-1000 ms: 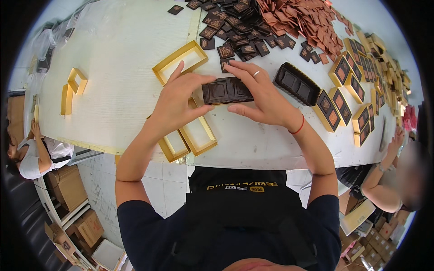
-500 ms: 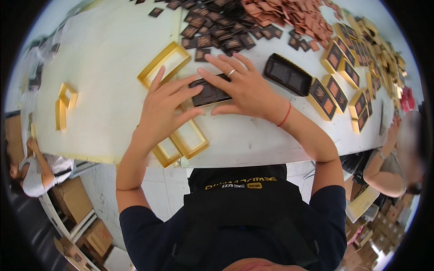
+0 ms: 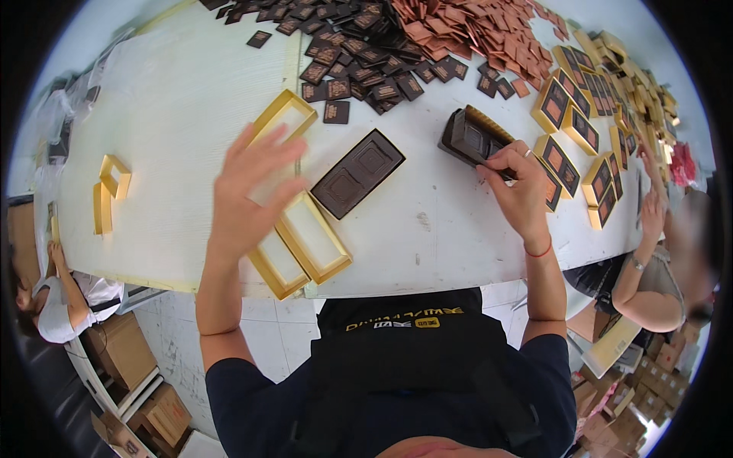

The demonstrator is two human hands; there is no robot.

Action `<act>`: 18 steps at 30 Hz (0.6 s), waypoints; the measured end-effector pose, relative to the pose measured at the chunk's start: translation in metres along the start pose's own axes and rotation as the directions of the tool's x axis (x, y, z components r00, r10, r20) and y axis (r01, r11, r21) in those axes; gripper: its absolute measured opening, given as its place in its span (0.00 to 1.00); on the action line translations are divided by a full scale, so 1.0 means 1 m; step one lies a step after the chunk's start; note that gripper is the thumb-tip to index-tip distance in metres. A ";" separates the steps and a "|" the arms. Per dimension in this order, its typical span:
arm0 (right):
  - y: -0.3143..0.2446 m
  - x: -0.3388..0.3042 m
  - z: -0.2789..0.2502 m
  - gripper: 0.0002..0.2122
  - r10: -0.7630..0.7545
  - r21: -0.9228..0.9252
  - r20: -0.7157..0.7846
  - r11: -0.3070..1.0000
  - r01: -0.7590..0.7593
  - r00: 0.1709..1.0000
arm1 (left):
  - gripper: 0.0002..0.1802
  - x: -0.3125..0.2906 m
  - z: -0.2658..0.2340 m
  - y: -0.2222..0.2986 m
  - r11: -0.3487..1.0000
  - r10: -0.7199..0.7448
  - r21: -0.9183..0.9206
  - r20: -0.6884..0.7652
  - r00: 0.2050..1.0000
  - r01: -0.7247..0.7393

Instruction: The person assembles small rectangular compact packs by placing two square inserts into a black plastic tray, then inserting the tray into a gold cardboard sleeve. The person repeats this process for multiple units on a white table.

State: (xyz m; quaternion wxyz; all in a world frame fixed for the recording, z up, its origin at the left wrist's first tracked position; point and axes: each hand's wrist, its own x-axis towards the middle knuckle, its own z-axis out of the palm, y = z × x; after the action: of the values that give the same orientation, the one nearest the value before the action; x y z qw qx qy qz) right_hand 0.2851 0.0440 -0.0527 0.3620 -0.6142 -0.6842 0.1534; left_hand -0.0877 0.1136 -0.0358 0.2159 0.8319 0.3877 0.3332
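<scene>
Head view: right of a tray-filled gold box [image 3: 359,174] on the table [image 3: 431,263], the right hand [image 3: 521,195] pinches its fingers on the near end of a dark plastic tray [image 3: 472,140], probably light, thin and easily dented, best held by its rim, while the left hand [image 3: 248,191], fingers spread wide, looks empty.

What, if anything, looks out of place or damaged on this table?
No clear damage shows. One dark square, upper left, lies apart from the dark heap, and a greyish smudge marks the pale tabletop.

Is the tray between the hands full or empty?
Empty: both wells of the tray lie bare, with nothing set in them.
</scene>
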 end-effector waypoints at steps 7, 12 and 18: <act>-0.012 0.016 -0.043 0.07 0.124 0.196 0.144 0.969 -0.151 0.982 | 0.18 -0.005 -0.022 -0.041 0.962 -0.202 0.160 -0.131 0.971 0.221; -0.035 0.040 -0.038 0.10 -0.013 0.272 -0.097 0.961 0.039 0.995 | 0.32 -0.008 -0.014 -0.026 0.906 -0.342 0.228 -0.106 0.933 0.358; -0.115 0.121 0.036 0.06 -0.108 0.478 0.391 0.872 -0.102 0.914 | 0.44 -0.013 -0.014 -0.043 0.936 -0.321 0.162 0.025 0.947 0.313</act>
State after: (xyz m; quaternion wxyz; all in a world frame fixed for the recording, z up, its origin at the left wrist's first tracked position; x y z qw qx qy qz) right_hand 0.1784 0.1452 0.0344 0.3558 -0.4561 -0.6838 0.4447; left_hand -0.1258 0.1309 -0.0577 0.2109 0.7810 0.5361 0.2413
